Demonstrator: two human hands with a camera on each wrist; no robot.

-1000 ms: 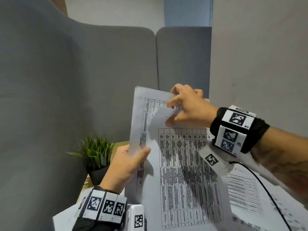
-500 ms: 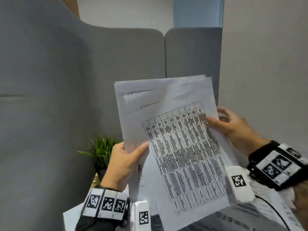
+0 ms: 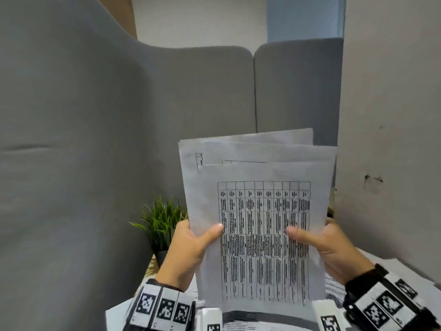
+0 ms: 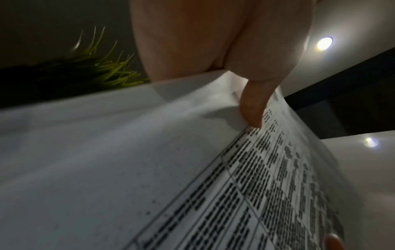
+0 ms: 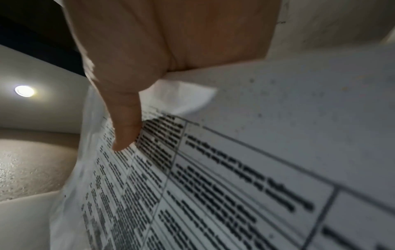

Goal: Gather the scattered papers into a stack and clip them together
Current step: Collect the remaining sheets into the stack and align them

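Note:
A stack of printed papers point(image 3: 260, 187) stands upright in front of me, the top sheet showing a dense table; the sheets behind stick out unevenly at the top. My left hand point(image 3: 191, 244) grips the stack's left edge, thumb on the front. My right hand point(image 3: 327, 244) grips the right edge the same way. In the left wrist view the left thumb point(image 4: 252, 108) presses on the paper point(image 4: 128, 160). The right wrist view shows the right thumb point(image 5: 126, 125) on the printed sheet point(image 5: 235, 169). No clip is visible.
A small potted green plant point(image 3: 162, 220) stands just left of the stack. Grey padded partition panels point(image 3: 95, 139) enclose the left and back, a wall point(image 3: 391, 115) the right. More printed sheets point(image 3: 334, 286) lie on the desk below my hands.
The right hand came off the top of the sheets and took hold of the stack's right edge. The stack swung from tilted to upright and squarer; the left hand kept its grip.

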